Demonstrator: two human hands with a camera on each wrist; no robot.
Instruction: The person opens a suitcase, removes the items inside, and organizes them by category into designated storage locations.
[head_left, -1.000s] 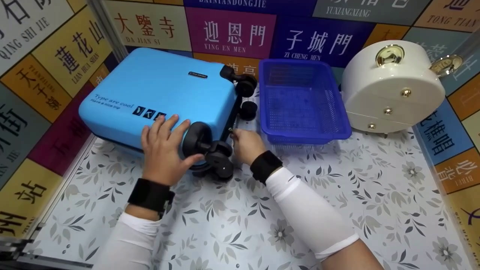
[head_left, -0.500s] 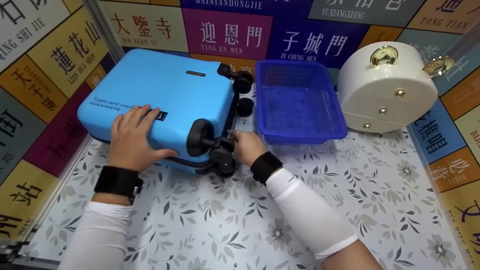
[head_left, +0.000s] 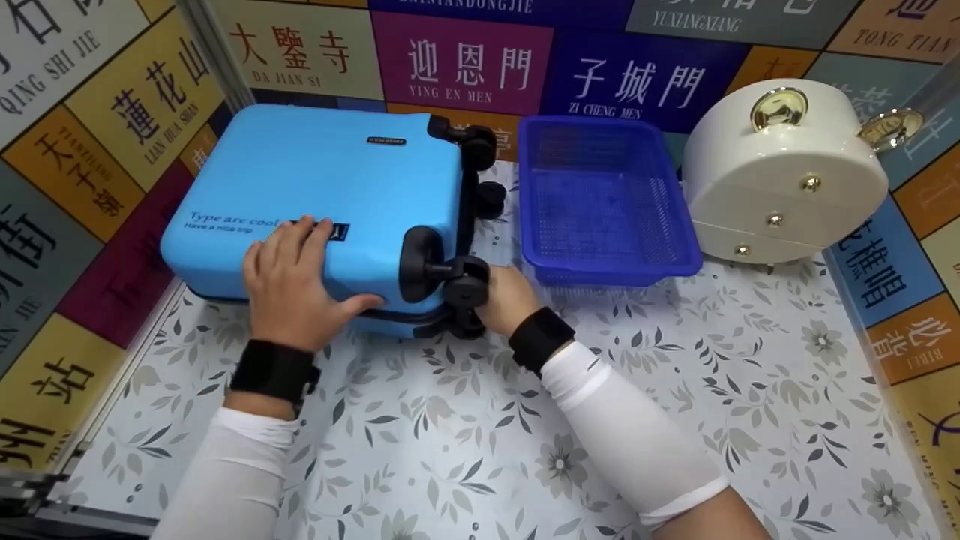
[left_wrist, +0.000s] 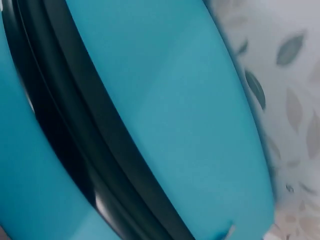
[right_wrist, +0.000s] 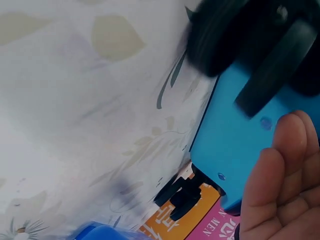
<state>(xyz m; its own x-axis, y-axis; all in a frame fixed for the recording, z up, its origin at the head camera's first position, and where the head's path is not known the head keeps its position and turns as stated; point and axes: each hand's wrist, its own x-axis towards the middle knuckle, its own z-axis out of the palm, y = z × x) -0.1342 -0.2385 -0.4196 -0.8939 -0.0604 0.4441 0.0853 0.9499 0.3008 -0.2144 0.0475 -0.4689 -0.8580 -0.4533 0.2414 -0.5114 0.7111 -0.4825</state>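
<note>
A light blue suitcase [head_left: 300, 172] lies flat on the floral-patterned surface, its black wheels [head_left: 466, 289] facing right. My left hand [head_left: 292, 281] rests on its near edge, fingers extended over the top and thumb along the side. In the left wrist view, a black band [left_wrist: 95, 120] runs between the two blue halves. Against the wheel end is my right hand [head_left: 508, 300], its fingertips hidden behind the near wheel in the head view. The right wrist view shows some of its fingers [right_wrist: 292, 145] by the blue end face; whether they pinch anything is hidden.
A blue plastic basket [head_left: 536, 255] stands right of the suitcase. Beyond it sits a cream rounded box [head_left: 780, 165] with gold knobs and drawers. Walls with printed panels [head_left: 465, 60] enclose the back and sides.
The suitcase has turned slightly and its near wheel corner has shifted right, now covering my right fingertips. My left hand moved left from the wheel corner, then slightly back right with the case.
</note>
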